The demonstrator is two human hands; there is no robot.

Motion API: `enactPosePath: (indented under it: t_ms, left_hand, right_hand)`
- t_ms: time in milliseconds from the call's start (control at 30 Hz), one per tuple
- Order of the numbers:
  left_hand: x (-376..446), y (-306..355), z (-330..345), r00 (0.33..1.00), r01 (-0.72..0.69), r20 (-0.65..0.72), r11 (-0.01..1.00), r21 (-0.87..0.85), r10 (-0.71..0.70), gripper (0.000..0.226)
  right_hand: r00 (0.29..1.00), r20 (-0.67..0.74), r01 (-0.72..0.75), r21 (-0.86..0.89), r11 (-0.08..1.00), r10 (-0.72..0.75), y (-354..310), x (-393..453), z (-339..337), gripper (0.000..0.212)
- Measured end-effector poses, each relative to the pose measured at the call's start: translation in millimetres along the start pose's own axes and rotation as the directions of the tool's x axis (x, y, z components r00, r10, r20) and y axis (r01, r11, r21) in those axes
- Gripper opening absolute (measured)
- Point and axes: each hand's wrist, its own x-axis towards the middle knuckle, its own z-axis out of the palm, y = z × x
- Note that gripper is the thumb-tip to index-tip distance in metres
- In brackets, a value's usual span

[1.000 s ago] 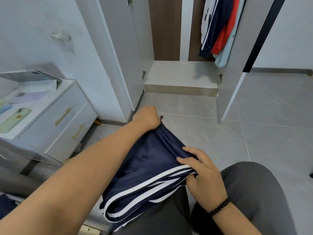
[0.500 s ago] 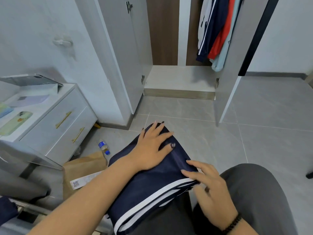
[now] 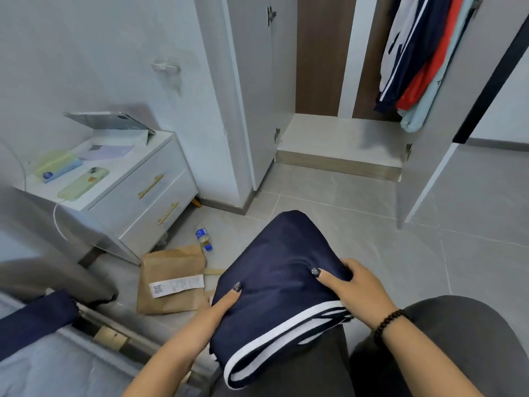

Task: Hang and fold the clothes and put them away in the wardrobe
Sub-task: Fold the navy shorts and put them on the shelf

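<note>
While folded into a compact navy bundle with white stripes at its near edge, the garment (image 3: 274,282) rests on the lap, gripped at its left edge by the left hand (image 3: 226,303) and at its right edge by the right hand (image 3: 355,285). Folding apparently finished; stowing not yet done. Open wardrobe (image 3: 340,138) ahead, hung clothes (image 3: 423,58) already on its rail, bottom shelf bare. Another navy item (image 3: 37,313) at the bed's edge, seemingly still waiting.
</note>
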Motion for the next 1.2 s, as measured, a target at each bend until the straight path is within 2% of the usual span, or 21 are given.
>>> enactPosePath:
  t_ms: [67,133,200,267,367,433,500,667,733,833,933,1000,1067,1200]
  left_hand:
    - [-4,-24,-8,0.997,0.052,-0.037,0.972,-0.228,-0.062,0.047]
    - [-4,-27,-1,0.982,0.181,0.005,0.939,-0.294,-0.188,0.037]
    - [-3,-22,9,0.934,0.315,0.014,0.803,-0.506,-0.358,0.041]
    - [-4,-31,9,0.954,0.281,0.093,0.742,-0.609,-0.286,0.048]
    - [1,-13,15,0.969,0.224,0.068,0.722,-0.655,-0.239,0.045]
    - [9,0,17,0.974,0.177,0.013,0.732,-0.658,-0.224,0.047]
    - [14,11,19,0.975,0.16,-0.014,0.749,-0.643,-0.221,0.047]
    - [38,23,26,0.965,0.231,0.027,0.79,-0.568,-0.262,0.045]
    - [44,28,32,0.954,0.268,0.035,0.798,-0.539,-0.297,0.046]
    - [51,37,39,0.943,0.303,0.051,0.788,-0.535,-0.328,0.052]
    - [61,49,39,0.94,0.329,0.104,0.783,-0.529,-0.324,0.058]
    - [73,60,39,0.945,0.325,0.145,0.785,-0.527,-0.294,0.051]
    - [87,73,44,0.948,0.318,0.179,0.783,-0.534,-0.263,0.039]
    - [126,98,64,0.944,0.329,0.173,0.786,-0.524,-0.28,0.051]
  right_hand:
    - [0.999,0.02,-0.046,0.054,0.997,0.045,2,3,-2,0.029]
    - [0.992,0.077,-0.112,0.129,0.985,0.103,2,6,-7,0.032]
    - [0.971,0.154,-0.211,0.187,0.959,0.183,4,9,-12,0.035]
    - [0.937,0.234,-0.323,0.295,0.899,0.259,7,9,-17,0.03]
    - [0.874,0.372,-0.463,0.447,0.765,0.312,12,4,-25,0.017]
    - [0.862,0.412,-0.483,0.497,0.721,0.294,16,2,-30,0.012]
    - [0.874,0.401,-0.463,0.513,0.722,0.275,20,0,-37,0.014]
    - [0.865,0.391,-0.482,0.465,0.743,0.316,34,4,-51,0.028]
    - [0.833,0.425,-0.542,0.492,0.682,0.355,40,9,-52,0.029]
    - [0.794,0.458,-0.608,0.589,0.533,0.4,47,15,-47,0.023]
    - [0.821,0.441,-0.57,0.67,0.477,0.362,51,24,-47,0.032]
    - [0.844,0.435,-0.535,0.711,0.455,0.313,51,34,-55,0.034]
    - [0.85,0.437,-0.525,0.742,0.417,0.293,51,48,-66,0.026]
    - [0.856,0.412,-0.505,0.799,0.326,0.313,56,87,-84,0.01]
